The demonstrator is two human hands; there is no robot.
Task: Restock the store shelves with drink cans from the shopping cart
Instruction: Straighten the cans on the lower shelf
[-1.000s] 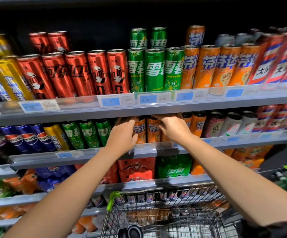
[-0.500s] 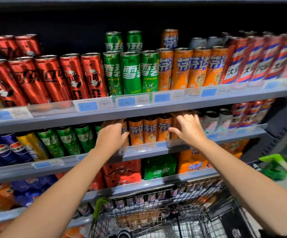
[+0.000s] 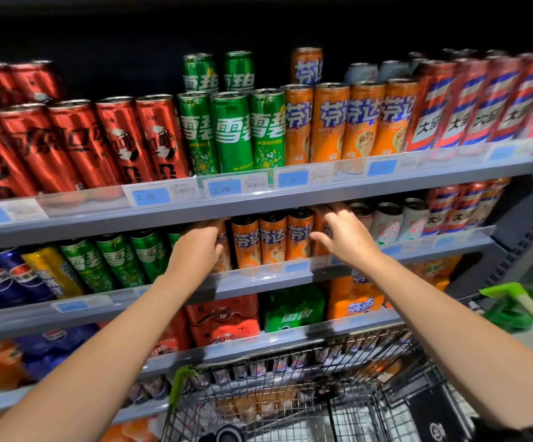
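Observation:
Orange drink cans [image 3: 273, 239] stand in a row on the second shelf [image 3: 105, 301], three of them in plain sight between my hands. At the row's left end my left hand [image 3: 198, 250] curls its fingers round another orange can [image 3: 225, 253]. My right hand [image 3: 346, 236] reaches in at the right end with fingers spread, touching an orange can [image 3: 319, 247] that it mostly hides. Below me the wire shopping cart [image 3: 290, 374] holds blurred orange packs seen through the mesh.
The top shelf [image 3: 290, 196] carries red, green, orange and red-white-blue cans. On the second shelf, green cans [image 3: 115, 260] stand left of my hands and pale cans [image 3: 386, 223] right. Multipacks [image 3: 293, 311] fill the third shelf. A green-handled cart [image 3: 510, 301] sits at the right.
The view has shifted left and closer. My right hand moved right along the orange row and spread its fingers; my left hand stayed at the row's left end.

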